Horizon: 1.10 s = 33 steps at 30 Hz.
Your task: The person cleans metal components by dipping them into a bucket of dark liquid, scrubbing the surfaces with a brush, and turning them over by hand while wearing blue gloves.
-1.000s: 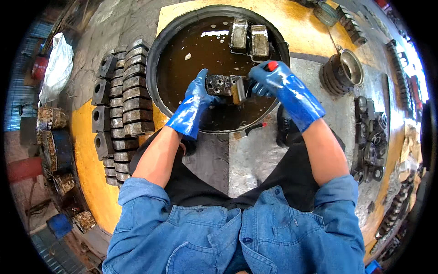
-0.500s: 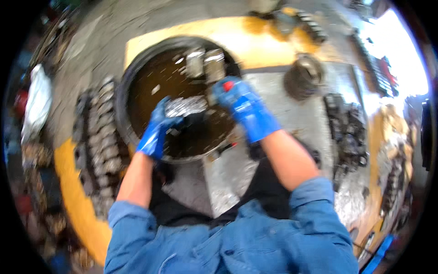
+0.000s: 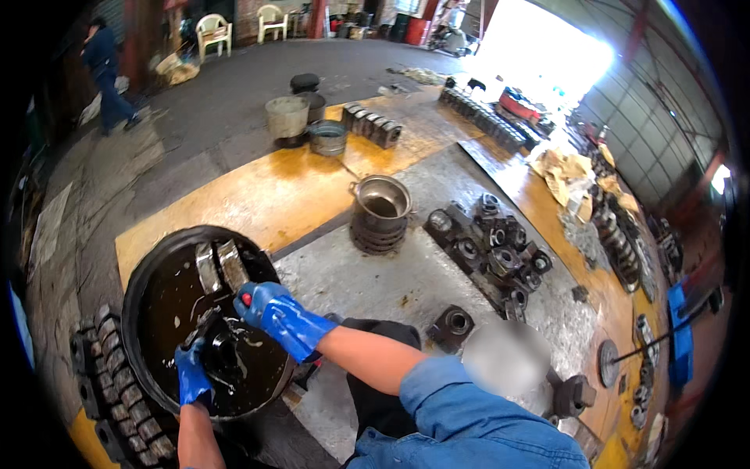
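A round black basin (image 3: 133, 313) holds dark liquid. Over it, my left hand (image 3: 192, 374), in a blue rubber glove, grips a wet dark metal part (image 3: 223, 348) with a round opening. My right hand (image 3: 266, 306), also gloved in blue, is closed just above and to the right of that part. A small red end (image 3: 247, 298) of something shows at its fingers; the rest is hidden in the fist. Two metal blocks (image 3: 232, 264) lie side by side at the basin's far side, beyond my right hand.
A pot on a ringed stand (image 3: 380, 207) is ahead. Dark bearing-like parts (image 3: 500, 250) crowd the metal sheet at right. Rows of metal blocks (image 3: 117, 375) lie left of the basin. Buckets (image 3: 289, 119) stand farther off. Another person (image 3: 105, 74) is at the far left.
The view has swung up and to the right, so the basin now sits lower left. The part in my left hand has turned from a bright face to a dark side with a round opening.
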Each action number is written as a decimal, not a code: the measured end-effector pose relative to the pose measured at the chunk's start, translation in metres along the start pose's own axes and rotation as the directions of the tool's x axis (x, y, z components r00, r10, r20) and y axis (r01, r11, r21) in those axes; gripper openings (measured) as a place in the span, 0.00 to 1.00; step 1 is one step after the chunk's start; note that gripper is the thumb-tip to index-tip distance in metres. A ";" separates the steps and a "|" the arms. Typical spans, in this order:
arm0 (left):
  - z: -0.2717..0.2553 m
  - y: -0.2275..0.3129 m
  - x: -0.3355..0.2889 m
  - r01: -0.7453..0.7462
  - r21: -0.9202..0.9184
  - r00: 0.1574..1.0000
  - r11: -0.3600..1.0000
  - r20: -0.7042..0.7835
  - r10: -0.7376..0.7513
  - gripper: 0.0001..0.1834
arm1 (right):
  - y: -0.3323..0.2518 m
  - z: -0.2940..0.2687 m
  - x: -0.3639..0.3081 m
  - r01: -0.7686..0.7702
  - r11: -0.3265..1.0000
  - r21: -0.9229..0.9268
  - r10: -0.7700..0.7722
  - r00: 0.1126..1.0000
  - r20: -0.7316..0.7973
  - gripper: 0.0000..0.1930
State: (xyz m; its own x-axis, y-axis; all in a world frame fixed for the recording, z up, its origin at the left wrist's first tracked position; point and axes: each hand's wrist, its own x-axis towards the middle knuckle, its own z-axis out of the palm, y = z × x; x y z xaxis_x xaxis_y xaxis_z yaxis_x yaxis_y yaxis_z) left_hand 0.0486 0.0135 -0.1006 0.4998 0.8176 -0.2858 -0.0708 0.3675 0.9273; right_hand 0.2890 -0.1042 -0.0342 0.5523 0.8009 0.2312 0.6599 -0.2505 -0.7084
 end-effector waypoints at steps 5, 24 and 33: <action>-0.054 -0.042 0.036 0.103 0.108 0.986 0.989 -0.142 -0.087 0.17 | -0.002 0.002 0.002 -0.001 1.000 -0.008 0.001 1.000 0.000 0.14; -0.018 -0.031 0.009 0.006 -0.277 0.965 0.961 -0.250 -0.078 0.14 | -0.023 -0.009 0.000 -0.145 0.989 -0.025 0.147 0.961 0.233 0.13; -0.030 -0.059 -0.009 0.239 -0.284 0.957 0.929 -0.094 -0.275 0.15 | -0.016 0.007 0.002 -0.137 0.989 -0.047 0.145 0.948 0.282 0.13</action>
State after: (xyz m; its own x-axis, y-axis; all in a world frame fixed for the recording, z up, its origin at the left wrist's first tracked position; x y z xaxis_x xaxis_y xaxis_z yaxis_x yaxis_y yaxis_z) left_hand 0.0229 -0.0021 -0.1597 0.4163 0.7231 -0.5512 -0.1917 0.6624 0.7242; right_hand 0.2758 -0.0950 -0.0270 0.4761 0.8765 -0.0714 0.6012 -0.3837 -0.7010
